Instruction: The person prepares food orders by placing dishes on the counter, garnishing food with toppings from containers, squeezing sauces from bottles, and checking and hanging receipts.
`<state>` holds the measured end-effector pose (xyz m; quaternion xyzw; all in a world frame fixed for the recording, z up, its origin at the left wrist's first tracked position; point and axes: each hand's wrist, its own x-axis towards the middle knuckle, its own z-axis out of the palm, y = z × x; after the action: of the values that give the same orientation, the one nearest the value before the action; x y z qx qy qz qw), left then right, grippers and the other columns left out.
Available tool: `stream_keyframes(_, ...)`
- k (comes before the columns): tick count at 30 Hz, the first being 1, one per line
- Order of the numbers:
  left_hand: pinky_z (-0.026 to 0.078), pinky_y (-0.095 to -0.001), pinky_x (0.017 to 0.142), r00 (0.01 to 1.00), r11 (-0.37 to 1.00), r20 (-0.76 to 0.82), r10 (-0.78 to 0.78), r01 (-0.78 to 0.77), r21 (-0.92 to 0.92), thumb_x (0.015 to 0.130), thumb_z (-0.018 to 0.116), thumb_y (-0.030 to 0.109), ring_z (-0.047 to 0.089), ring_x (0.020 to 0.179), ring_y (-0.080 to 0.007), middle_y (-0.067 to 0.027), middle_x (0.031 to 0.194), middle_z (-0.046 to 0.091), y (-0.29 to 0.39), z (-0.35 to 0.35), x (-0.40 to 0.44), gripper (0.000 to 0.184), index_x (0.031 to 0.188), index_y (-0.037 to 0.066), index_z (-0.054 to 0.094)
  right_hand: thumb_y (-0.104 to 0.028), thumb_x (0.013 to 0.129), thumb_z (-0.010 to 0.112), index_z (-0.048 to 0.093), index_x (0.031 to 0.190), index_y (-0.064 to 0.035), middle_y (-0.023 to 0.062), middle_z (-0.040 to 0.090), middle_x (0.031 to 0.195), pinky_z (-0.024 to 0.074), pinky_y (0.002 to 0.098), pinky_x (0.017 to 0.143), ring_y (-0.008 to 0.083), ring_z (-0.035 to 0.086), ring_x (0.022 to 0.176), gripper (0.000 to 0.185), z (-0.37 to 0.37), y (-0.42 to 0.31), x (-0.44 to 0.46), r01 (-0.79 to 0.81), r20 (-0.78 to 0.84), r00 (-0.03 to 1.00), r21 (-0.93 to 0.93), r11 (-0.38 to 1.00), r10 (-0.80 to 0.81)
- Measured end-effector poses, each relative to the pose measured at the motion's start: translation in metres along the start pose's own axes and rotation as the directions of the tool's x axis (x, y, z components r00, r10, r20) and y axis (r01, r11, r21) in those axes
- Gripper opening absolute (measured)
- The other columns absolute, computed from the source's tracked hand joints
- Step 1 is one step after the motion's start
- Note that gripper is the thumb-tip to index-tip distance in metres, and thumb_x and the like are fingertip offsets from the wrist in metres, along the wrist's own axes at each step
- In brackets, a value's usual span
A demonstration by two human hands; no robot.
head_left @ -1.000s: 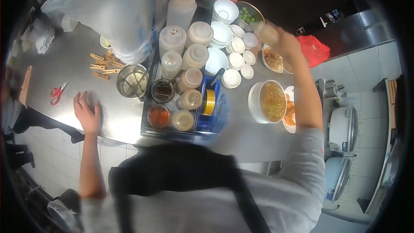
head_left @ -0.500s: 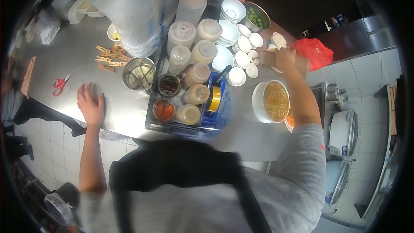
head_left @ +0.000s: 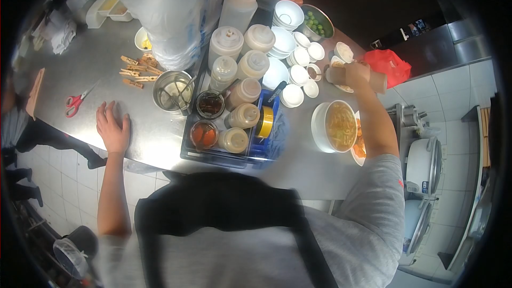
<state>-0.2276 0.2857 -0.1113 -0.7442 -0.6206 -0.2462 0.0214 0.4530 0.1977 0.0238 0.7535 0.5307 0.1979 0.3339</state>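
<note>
My left hand [head_left: 113,128] lies flat on the steel table with its fingers spread, near the red-handled scissors [head_left: 78,102]. My right hand [head_left: 357,72] is wrapped round a brownish squeeze bottle [head_left: 377,82], which lies almost level in the grip. A small dish [head_left: 313,72] with brown sauce sits just left of the bottle. Small bowls of pale food [head_left: 343,51] are behind and beside the right hand. Nearer to me, a white bowl of noodle soup [head_left: 340,127] stands by my right forearm, which partly covers a dish of orange food [head_left: 359,144].
A tray [head_left: 188,146] of squeeze bottles [head_left: 253,64] and sauce jars [head_left: 204,134] occupies the middle. Stacked white bowls [head_left: 282,41] stand behind it. Clothes pegs [head_left: 140,69], a metal pot [head_left: 172,92] and plastic bags [head_left: 170,16] are to the left. A red bag [head_left: 388,68] is at right.
My right hand has shifted slightly right with the bottle, away from the small sauce dish, whose brown contents now show. My left hand stays in place on the table.
</note>
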Motion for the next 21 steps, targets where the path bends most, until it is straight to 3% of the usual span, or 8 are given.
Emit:
stream_keyframes(5, 0.023, -0.0482, 0.105, 1.0, 1.0, -0.002, 0.001, -0.001, 0.0, 0.079, 0.061, 0.026, 0.027, 0.13, -0.0351, -0.0146, 0.136, 0.035, 0.0, 0.0, 0.0, 0.054, 0.128, 0.012, 0.043, -0.019, 0.075, 0.055, 0.067, 0.091, -0.0179, 0.0067, 0.064, 0.097, 0.0437, 0.0441, 0.079, 0.0238, 0.058, 0.102, 0.02, -0.004, -0.001, -0.001, -0.038, 0.088, 0.995, -0.018, 0.999, 0.04)
stream_keyframes(8, 0.023, -0.0483, 0.105, 1.0, 1.0, -0.006, 0.002, -0.002, 0.002, 0.078, 0.061, 0.025, 0.027, 0.13, -0.0352, -0.0144, 0.136, 0.035, 0.0, 0.0, 0.0, 0.054, 0.128, 0.012, 0.043, -0.02, 0.074, 0.058, 0.066, 0.097, -0.0165, 0.0093, 0.064, 0.098, 0.0452, 0.044, 0.078, 0.0243, 0.059, 0.102, 0.024, -0.015, -0.002, -0.003, -0.074, 0.24, 0.969, 0.05, 0.996, 0.06)
stream_keyframes(11, 0.023, -0.0484, 0.105, 1.0, 1.0, -0.009, 0.002, -0.002, 0.002, 0.078, 0.061, 0.025, 0.028, 0.13, -0.0352, -0.0143, 0.136, 0.035, 0.0, 0.0, -0.001, 0.054, 0.128, 0.012, 0.043, -0.018, 0.063, 0.074, 0.063, 0.11, -0.0178, 0.0098, 0.062, 0.113, 0.0402, 0.0498, 0.087, 0.0203, 0.056, 0.111, 0.049, -0.01, -0.005, -0.011, -0.126, 0.227, 0.969, 0.108, 0.986, 0.099)
stream_keyframes(13, 0.023, -0.0483, 0.105, 1.0, 1.0, -0.01, 0.005, -0.005, -0.003, 0.078, 0.061, 0.025, 0.027, 0.13, -0.0351, -0.0142, 0.136, 0.035, 0.0, 0.0, -0.001, 0.054, 0.128, 0.012, 0.043, -0.012, 0.056, 0.077, 0.058, 0.119, -0.0179, 0.0114, 0.06, 0.116, 0.0409, 0.0494, 0.089, 0.0208, 0.057, 0.108, 0.066, 0.033, -0.002, -0.014, -0.167, 0.097, 0.985, 0.3, 0.939, 0.144)
stream_keyframes(15, 0.023, -0.0482, 0.105, 1.0, 1.0, -0.018, 0.006, -0.006, -0.011, 0.078, 0.061, 0.025, 0.027, 0.13, -0.035, -0.014, 0.136, 0.035, -0.002, 0.002, -0.001, 0.054, 0.128, 0.012, 0.043, -0.008, 0.054, 0.077, 0.052, 0.125, -0.0162, 0.0122, 0.057, 0.118, 0.0421, 0.0468, 0.09, 0.021, 0.058, 0.106, 0.076, 0.038, 0.005, -0.026, -0.131, 0.043, 0.99, 0.645, 0.753, 0.135)
stream_keyframes(17, 0.023, -0.0481, 0.105, 1.0, 1.0, -0.009, -0.006, 0.006, -0.003, 0.078, 0.061, 0.025, 0.026, 0.131, -0.0351, -0.0139, 0.136, 0.035, -0.001, 0.001, -0.002, 0.054, 0.128, 0.013, 0.043, -0.004, 0.058, 0.073, 0.046, 0.13, -0.0118, 0.0112, 0.055, 0.119, 0.0438, 0.0416, 0.089, 0.0205, 0.056, 0.105, 0.077, 0.029, 0.016, -0.046, -0.057, 0.032, 0.996, 0.942, 0.331, 0.08)
stream_keyframes(19, 0.023, -0.048, 0.105, 1.0, 1.0, -0.002, -0.016, 0.016, 0.01, 0.078, 0.061, 0.025, 0.026, 0.131, -0.0351, -0.0138, 0.136, 0.035, 0.001, 0.0, 0.0, 0.054, 0.128, 0.013, 0.043, 0.0, 0.063, 0.069, 0.039, 0.132, -0.0065, 0.009, 0.053, 0.119, 0.0457, 0.0357, 0.087, 0.0197, 0.055, 0.104, 0.076, 0.017, 0.024, -0.056, -0.01, 0.019, 0.998, 0.991, -0.135, 0.063)
stream_keyframes(21, 0.022, -0.0478, 0.105, 1.0, 0.999, 0.017, -0.024, 0.024, 0.031, 0.078, 0.061, 0.025, 0.025, 0.131, -0.035, -0.0137, 0.137, 0.034, 0.003, -0.001, 0.0, 0.054, 0.128, 0.013, 0.043, 0.0, 0.069, 0.068, 0.036, 0.133, -0.0049, 0.0086, 0.052, 0.119, 0.0464, 0.0355, 0.086, 0.0192, 0.054, 0.104, 0.072, 0.036, 0.047, -0.039, 0.042, -0.032, 0.997, 0.99, -0.136, 0.075)
